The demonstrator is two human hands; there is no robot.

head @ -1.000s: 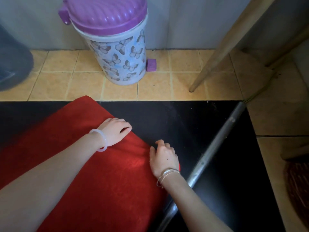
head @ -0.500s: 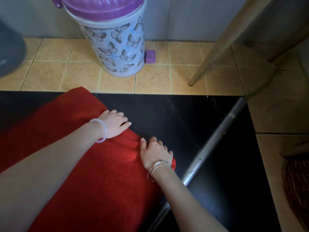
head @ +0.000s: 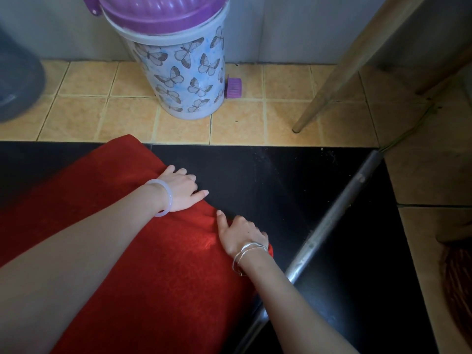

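Observation:
A red mat [head: 153, 264] lies slanted on a black floor strip [head: 268, 180]. My left hand [head: 181, 190] sits on the mat's far right edge, fingers curled over that edge and thumb pointing right. My right hand [head: 240, 233] is on the same edge a little nearer to me, close to the mat's corner, with its fingers bent down over the edge and its thumb spread toward the left hand. The fingertips of both hands are hidden under the mat's edge.
A grey metal pole [head: 332, 221] lies diagonally on the black strip just right of my right hand. A butterfly-print pedal bin [head: 178, 80] with a purple lid stands on the tan tiles [head: 286, 113] beyond. A wooden leg [head: 339, 72] leans at right; a broom head [head: 457, 282] lies far right.
Both hands stay on the mat's edge. My right hand has slid slightly left toward the left hand, and its thumb has spread. The view has shifted a little.

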